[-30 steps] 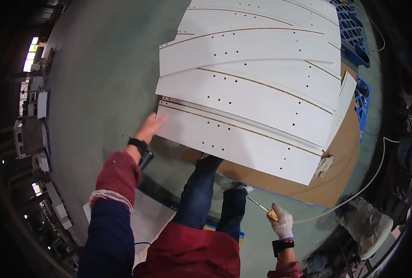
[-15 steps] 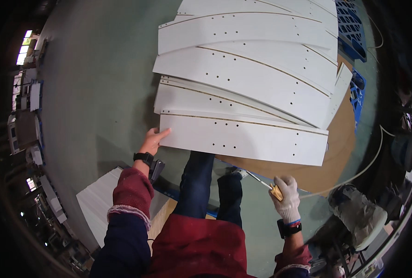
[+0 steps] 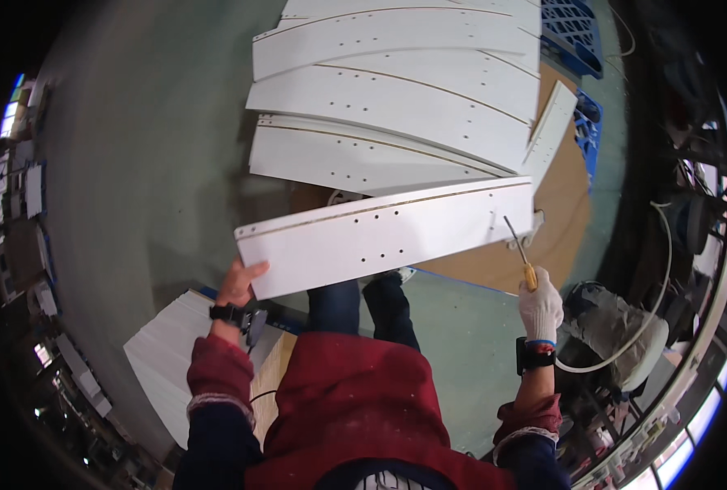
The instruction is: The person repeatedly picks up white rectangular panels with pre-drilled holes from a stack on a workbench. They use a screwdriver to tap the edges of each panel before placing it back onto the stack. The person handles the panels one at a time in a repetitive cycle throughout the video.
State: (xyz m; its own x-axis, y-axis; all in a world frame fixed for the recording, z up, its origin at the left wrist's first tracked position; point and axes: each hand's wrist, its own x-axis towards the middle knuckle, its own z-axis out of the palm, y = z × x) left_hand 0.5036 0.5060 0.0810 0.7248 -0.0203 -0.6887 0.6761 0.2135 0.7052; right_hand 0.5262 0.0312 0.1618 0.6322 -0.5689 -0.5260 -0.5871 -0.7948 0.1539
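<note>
Bare, with a dark band at the wrist, my left hand (image 3: pixel 238 284) grips the left end of a long white drilled panel (image 3: pixel 323 247). Its thumb lies on the panel's face. The panel is tilted, left end nearer me, with a brown groove along its far edge. A white knit glove covers my right hand (image 3: pixel 541 309), closed round the yellow handle of a screwdriver (image 3: pixel 529 276). The thin metal shaft points away from me, its tip over the holes at the panel's right end; whether it touches cannot be made out.
Similar white panels (image 3: pixel 396 86) lie overlapped beyond, on brown board (image 3: pixel 561 188) with blue plastic pallets (image 3: pixel 572 37) at the right. Near my left forearm stands a stack of pale boards (image 3: pixel 163 359). A pale hose (image 3: pixel 662 302) curves past a plastic-covered seat (image 3: pixel 617 327) at right.
My left hand has drawn the panel's left end toward me, turning it away from the stack. My right hand has moved right and raised the screwdriver from below the panel to its right end.
</note>
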